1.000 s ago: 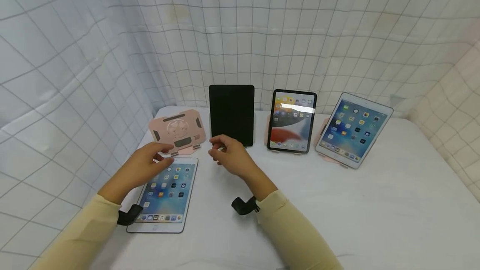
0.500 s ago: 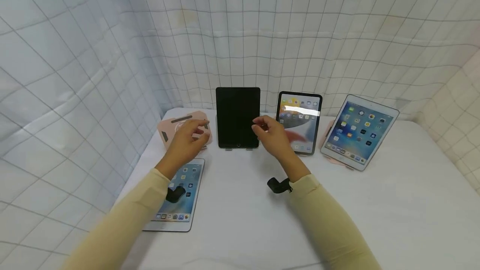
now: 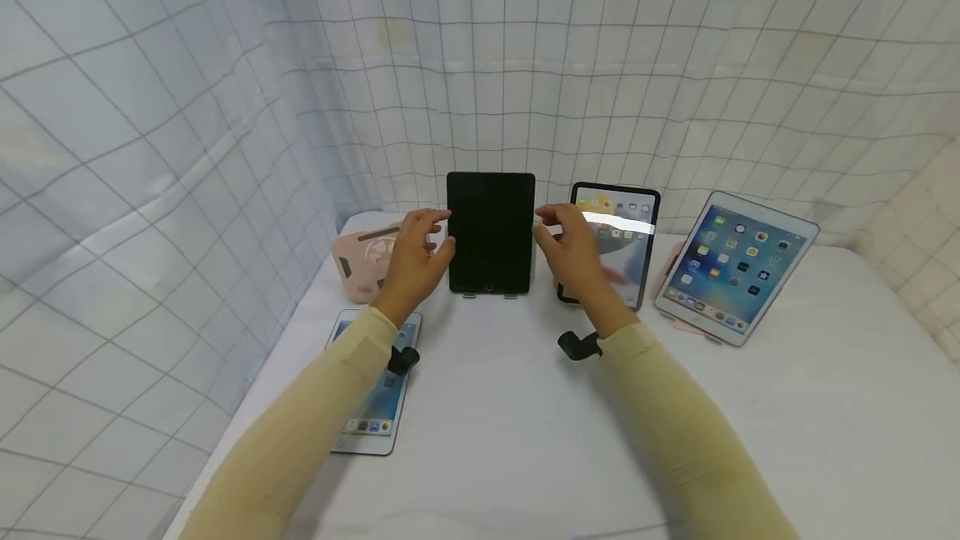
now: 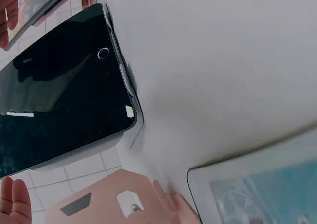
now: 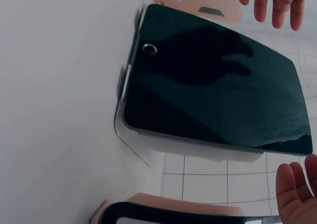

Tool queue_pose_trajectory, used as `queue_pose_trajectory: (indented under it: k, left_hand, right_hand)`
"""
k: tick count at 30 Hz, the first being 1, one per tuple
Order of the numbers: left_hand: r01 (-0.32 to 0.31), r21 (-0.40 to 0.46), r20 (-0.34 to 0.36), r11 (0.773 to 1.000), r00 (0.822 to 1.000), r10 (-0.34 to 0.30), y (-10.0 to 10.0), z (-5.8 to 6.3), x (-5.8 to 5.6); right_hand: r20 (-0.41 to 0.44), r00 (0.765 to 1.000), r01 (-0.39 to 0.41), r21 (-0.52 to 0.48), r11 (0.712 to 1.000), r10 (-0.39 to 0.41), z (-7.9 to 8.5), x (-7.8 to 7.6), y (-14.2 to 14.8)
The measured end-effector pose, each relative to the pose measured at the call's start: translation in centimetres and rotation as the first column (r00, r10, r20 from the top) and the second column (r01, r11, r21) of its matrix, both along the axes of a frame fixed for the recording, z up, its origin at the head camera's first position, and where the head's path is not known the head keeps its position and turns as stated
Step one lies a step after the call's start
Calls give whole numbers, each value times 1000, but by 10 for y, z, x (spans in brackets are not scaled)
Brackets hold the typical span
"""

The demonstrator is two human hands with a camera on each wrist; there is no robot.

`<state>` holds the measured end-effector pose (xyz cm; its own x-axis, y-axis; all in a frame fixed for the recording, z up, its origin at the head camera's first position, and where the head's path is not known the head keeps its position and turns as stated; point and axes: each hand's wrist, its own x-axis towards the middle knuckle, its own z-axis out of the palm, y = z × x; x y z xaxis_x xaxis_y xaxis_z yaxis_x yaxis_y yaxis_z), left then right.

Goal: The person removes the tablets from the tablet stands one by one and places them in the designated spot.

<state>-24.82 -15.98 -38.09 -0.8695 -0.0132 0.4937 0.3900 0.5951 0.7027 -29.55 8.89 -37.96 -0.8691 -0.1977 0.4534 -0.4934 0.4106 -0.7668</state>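
A dark-screened tablet (image 3: pixel 491 233) leans upright on a grey stand at the middle back, two small lips of the stand (image 4: pixel 127 80) under its lower edge. My left hand (image 3: pixel 417 261) is at the tablet's left side, fingertips right at the edge, thumb and fingers apart. On the other side, my right hand (image 3: pixel 573 250) is bent loosely just off the right edge, overlapping a lit tablet (image 3: pixel 628 269) behind it. In the right wrist view, right-hand fingers (image 5: pixel 290 184) show beside the tablet's upper corner, not wrapped round it.
Below my left forearm a white tablet (image 3: pixel 375 444) lies flat on the white table (image 3: pixel 495 407). An unloaded pink stand (image 3: pixel 356 273) is at the back left. Another white tablet (image 3: pixel 738 265) leans tilted on a pink stand at right. Gridded cloth (image 3: pixel 487 48) hangs close behind.
Both hands have moved right and forward, from near the pink stand and in front of the dark tablet to its two sides. The view has shifted slightly left.
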Motion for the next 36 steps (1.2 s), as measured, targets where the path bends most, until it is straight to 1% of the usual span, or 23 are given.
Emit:
queue_pose_trajectory:
  k: [5,8,12,17,23,27,32,36]
  left_hand:
    - [15,54,14,998,1000,-16,5,-4,-13]
    - [3,88,26,996,1000,-6,7,-5,-20]
    - [2,118,38,993,999,-7,9,-3,-27]
    - [3,94,80,996,997,-11,11,-2,-31]
    - [-32,75,127,997,992,22,11,-1,-35]
    - [-45,75,159,996,987,33,9,-3,-38]
    - [-46,91,155,995,987,31,9,-5,-41]
    - [-50,98,143,994,989,36,8,-6,-42]
  right_hand:
    - [-16,999,-40,20,999,40,2,-11,6]
    - [-19,998,-63,19,998,63,2,-15,5]
    - [2,998,-58,-8,998,58,-1,-20,0]
    - [50,998,-44,-44,998,46,-8,-27,-7]
    - [53,998,-43,-60,997,46,-12,-29,-14]
    - [68,997,-39,-62,997,43,-16,-28,-18]
    - [89,996,-17,-36,999,20,-24,-29,-22]
    - [61,998,-14,-39,999,16,-27,-30,-24]
